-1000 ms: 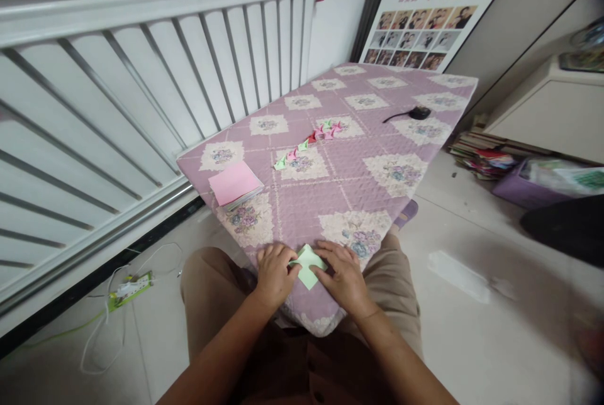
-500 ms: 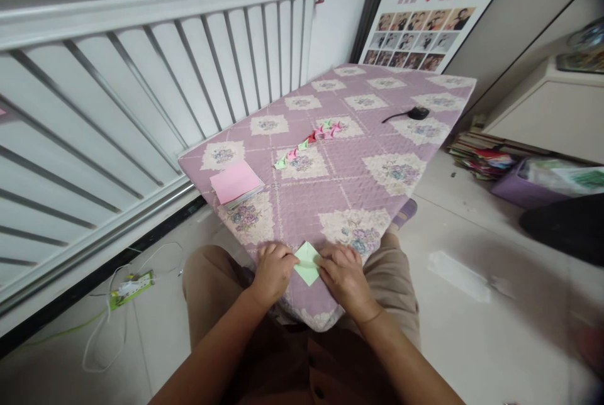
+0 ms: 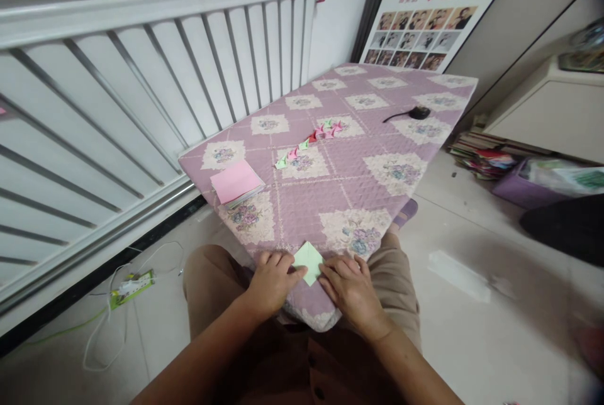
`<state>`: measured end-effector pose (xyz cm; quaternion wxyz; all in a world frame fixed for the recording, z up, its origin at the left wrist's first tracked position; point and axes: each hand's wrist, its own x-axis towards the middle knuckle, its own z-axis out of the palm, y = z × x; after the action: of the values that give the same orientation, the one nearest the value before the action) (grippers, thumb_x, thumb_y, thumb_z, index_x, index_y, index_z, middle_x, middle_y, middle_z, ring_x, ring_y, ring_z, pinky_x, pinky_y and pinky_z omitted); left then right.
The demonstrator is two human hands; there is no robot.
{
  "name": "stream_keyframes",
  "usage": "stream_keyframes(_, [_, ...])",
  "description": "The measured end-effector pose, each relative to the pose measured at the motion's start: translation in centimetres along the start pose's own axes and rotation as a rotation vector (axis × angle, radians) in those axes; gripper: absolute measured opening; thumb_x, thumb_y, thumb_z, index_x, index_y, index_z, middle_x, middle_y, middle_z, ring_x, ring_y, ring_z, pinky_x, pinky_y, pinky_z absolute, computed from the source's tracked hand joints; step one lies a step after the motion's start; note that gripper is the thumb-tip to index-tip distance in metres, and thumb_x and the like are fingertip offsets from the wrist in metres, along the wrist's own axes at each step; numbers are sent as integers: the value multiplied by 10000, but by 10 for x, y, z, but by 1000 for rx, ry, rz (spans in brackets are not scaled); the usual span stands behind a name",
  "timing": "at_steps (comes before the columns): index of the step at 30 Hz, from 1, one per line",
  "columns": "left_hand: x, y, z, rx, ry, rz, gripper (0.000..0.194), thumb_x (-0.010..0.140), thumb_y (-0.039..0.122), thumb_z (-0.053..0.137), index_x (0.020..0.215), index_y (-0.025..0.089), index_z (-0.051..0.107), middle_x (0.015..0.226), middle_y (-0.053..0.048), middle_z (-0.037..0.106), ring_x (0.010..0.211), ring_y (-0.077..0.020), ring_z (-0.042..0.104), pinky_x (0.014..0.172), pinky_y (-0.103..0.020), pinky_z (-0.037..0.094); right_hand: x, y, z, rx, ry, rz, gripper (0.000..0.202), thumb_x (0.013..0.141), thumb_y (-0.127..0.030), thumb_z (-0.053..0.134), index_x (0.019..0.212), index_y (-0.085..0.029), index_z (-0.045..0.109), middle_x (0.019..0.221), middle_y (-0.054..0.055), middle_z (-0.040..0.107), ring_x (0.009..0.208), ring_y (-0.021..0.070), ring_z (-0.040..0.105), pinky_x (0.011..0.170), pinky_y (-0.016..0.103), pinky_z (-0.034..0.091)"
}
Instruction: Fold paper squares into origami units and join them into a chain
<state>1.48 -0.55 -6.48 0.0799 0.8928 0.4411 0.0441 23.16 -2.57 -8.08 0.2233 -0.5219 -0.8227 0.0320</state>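
A small light-green sheet of origami paper (image 3: 308, 263) lies flat like a diamond at the near corner of the cloth-covered table. At its left corner, my left hand (image 3: 274, 276) is closed on the sheet, its thumb on the lower left edge. My right hand (image 3: 352, 288) has its thumb and fingers closed at the right corner. Farther off, a row of small folded paper pieces (image 3: 304, 145), pink, green and red, runs across the cloth. Left of the row sits a stack of square paper (image 3: 237, 182) with a pink sheet on top.
A purple flowered cloth (image 3: 302, 200) covers the table. A black object with a thin cord or handle (image 3: 418, 113) lies at the far right. The white radiator (image 3: 155, 78) borders the left side. A power strip (image 3: 132, 288) with cables is on the floor.
The crease band across the green sheet no longer stands out; it looks flatter. My left thumb has come farther over its lower left edge, and my right hand has shifted slightly down.
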Motion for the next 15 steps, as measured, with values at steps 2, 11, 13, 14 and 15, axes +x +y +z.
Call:
stream_keyframes(2, [-1,1,-1,11,-14,9,332,944,281,435,1242,367,553,1158,-61,566,1036,-235,472,922,-411,293,1,-10,1,13,14,-10,221,898,-278,543,1087,-263,656,1041,45,675,1056,232,558,1034,478,243])
stream_keyframes(11, [-15,1,-5,28,-60,54,369,935,293,438,1283,395,506,1324,-66,482,1143,-279,431,933,-461,306,-14,-9,9,54,34,-8,249,918,-247,488,1118,-239,637,1132,51,667,1085,222,555,986,424,320])
stream_keyframes(13, [-16,1,-4,-13,-64,6,369,917,270,469,1260,396,525,1343,-42,476,1153,-272,430,923,-433,324,-13,-4,6,52,34,13,225,922,-264,484,1071,-245,651,1096,47,675,1054,218,561,965,417,328])
stream_keyframes(14, [-15,2,-3,-36,-62,-29,368,911,249,474,1247,387,535,1331,-32,491,1142,-261,441,917,-418,334,-10,-3,4,47,24,29,206,924,-276,484,1022,-247,663,1063,46,679,1021,215,568,946,412,337])
stream_keyframes(15, [-12,2,-2,-60,-56,-68,358,909,229,471,1230,368,548,1302,-25,517,1120,-248,458,910,-403,344,-6,-3,3,33,8,54,189,921,-292,492,961,-246,671,1019,47,680,979,214,573,919,406,348])
